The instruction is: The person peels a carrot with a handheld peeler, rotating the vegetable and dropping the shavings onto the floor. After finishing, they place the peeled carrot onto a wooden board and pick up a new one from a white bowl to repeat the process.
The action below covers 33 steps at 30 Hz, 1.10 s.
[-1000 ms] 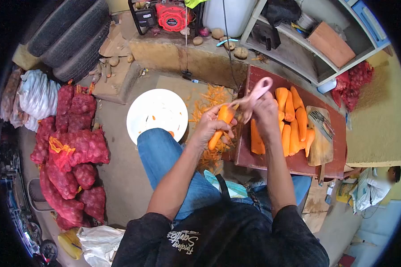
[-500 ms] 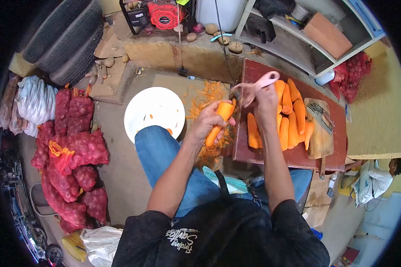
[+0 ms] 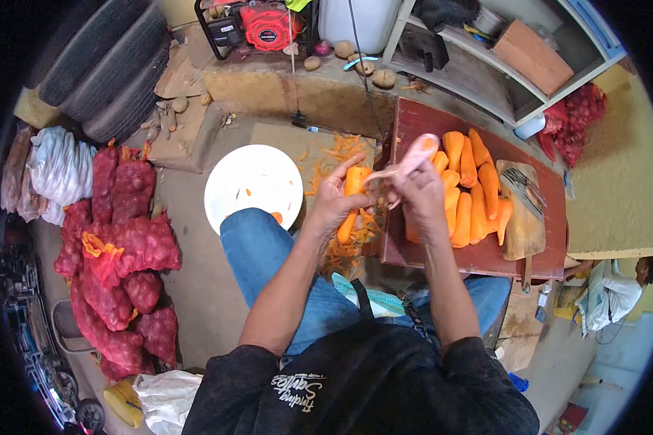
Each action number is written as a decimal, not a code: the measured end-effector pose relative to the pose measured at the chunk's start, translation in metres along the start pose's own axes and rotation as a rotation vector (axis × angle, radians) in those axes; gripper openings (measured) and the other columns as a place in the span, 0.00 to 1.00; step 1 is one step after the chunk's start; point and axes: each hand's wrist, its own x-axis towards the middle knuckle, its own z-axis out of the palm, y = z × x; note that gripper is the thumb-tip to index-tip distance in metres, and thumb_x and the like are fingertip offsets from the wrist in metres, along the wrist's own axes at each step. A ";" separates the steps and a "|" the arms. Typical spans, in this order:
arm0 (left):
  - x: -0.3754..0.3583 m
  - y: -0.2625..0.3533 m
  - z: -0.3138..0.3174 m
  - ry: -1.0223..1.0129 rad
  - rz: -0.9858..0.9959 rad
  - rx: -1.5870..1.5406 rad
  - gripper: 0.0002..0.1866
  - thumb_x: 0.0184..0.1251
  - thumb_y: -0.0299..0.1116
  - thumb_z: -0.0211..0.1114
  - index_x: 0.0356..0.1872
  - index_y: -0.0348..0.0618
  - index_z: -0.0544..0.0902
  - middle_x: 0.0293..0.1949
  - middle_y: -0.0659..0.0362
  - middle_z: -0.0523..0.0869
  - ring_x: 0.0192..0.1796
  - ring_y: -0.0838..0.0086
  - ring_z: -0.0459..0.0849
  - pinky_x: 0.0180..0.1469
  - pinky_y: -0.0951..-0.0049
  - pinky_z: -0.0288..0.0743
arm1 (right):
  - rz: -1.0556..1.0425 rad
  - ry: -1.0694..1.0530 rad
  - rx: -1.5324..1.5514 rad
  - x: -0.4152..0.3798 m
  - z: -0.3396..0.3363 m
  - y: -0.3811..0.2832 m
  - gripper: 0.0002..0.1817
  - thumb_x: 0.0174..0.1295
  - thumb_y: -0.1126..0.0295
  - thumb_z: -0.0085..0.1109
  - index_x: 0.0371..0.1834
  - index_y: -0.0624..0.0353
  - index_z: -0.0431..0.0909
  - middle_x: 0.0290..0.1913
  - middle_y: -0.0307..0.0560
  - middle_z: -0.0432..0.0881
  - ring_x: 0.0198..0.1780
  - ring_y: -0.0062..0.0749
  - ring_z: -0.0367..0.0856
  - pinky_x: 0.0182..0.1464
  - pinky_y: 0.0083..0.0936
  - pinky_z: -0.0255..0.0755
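Your left hand (image 3: 334, 203) grips the carrot (image 3: 350, 197) above the peelings; your right hand (image 3: 413, 190), fingers closed on the pink peeler (image 3: 408, 162), has come back beside it, so another stroke looks ready. Peeled carrots (image 3: 466, 190) lie beyond on the worktop (image 3: 442, 250).

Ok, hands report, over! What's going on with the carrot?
Left hand grips carrot. Right hand holds pink peeler against it. Peelings piled below, nothing blocking.

storeroom-workshop; tyres (image 3: 105, 69); generator (image 3: 257, 25); onion sacks (image 3: 120, 246); shelves (image 3: 500, 65)
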 end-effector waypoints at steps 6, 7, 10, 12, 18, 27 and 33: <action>-0.003 -0.001 -0.002 -0.057 -0.021 0.191 0.40 0.50 0.16 0.67 0.70 0.37 0.66 0.43 0.56 0.79 0.25 0.76 0.81 0.19 0.77 0.78 | -0.176 0.105 -0.102 0.049 -0.025 0.004 0.14 0.65 0.72 0.65 0.51 0.59 0.72 0.37 0.38 0.83 0.34 0.17 0.81 0.33 0.15 0.74; -0.004 -0.002 -0.002 -0.049 -0.023 0.183 0.40 0.49 0.16 0.67 0.70 0.38 0.67 0.43 0.56 0.79 0.25 0.76 0.81 0.19 0.78 0.78 | -0.240 0.174 -0.111 0.057 -0.027 -0.002 0.14 0.65 0.71 0.65 0.50 0.59 0.72 0.37 0.38 0.83 0.34 0.16 0.81 0.33 0.15 0.74; -0.001 -0.004 -0.004 -0.037 -0.022 0.169 0.40 0.49 0.17 0.67 0.69 0.40 0.67 0.42 0.57 0.80 0.25 0.77 0.80 0.19 0.78 0.78 | -0.061 0.029 -0.298 0.034 -0.011 -0.024 0.15 0.65 0.72 0.65 0.52 0.60 0.72 0.37 0.38 0.83 0.34 0.16 0.81 0.32 0.15 0.74; 0.001 -0.004 0.000 -0.048 -0.011 0.168 0.39 0.49 0.16 0.67 0.68 0.41 0.68 0.42 0.57 0.80 0.25 0.78 0.80 0.19 0.78 0.77 | -0.027 -0.088 -0.243 0.020 0.004 -0.004 0.17 0.64 0.75 0.65 0.55 0.61 0.73 0.38 0.38 0.83 0.35 0.17 0.81 0.33 0.16 0.75; -0.005 -0.010 -0.006 -0.088 -0.033 0.238 0.36 0.49 0.17 0.68 0.64 0.44 0.71 0.42 0.59 0.78 0.27 0.79 0.79 0.20 0.79 0.76 | -0.178 0.222 -0.021 0.060 -0.053 0.008 0.12 0.61 0.78 0.63 0.45 0.61 0.73 0.33 0.41 0.82 0.27 0.22 0.80 0.31 0.18 0.76; 0.003 -0.017 -0.005 -0.093 0.013 0.331 0.35 0.49 0.15 0.66 0.64 0.38 0.70 0.42 0.54 0.83 0.27 0.77 0.82 0.19 0.79 0.76 | -0.137 0.156 -0.251 0.035 -0.022 0.000 0.15 0.65 0.77 0.63 0.53 0.60 0.72 0.35 0.39 0.84 0.30 0.19 0.81 0.32 0.17 0.76; 0.002 -0.007 -0.002 -0.032 -0.065 0.311 0.32 0.48 0.16 0.65 0.60 0.38 0.72 0.37 0.60 0.80 0.28 0.78 0.80 0.24 0.78 0.77 | -0.041 -0.051 -0.238 0.007 0.003 0.002 0.22 0.63 0.77 0.65 0.60 0.62 0.72 0.42 0.40 0.84 0.34 0.19 0.82 0.35 0.19 0.78</action>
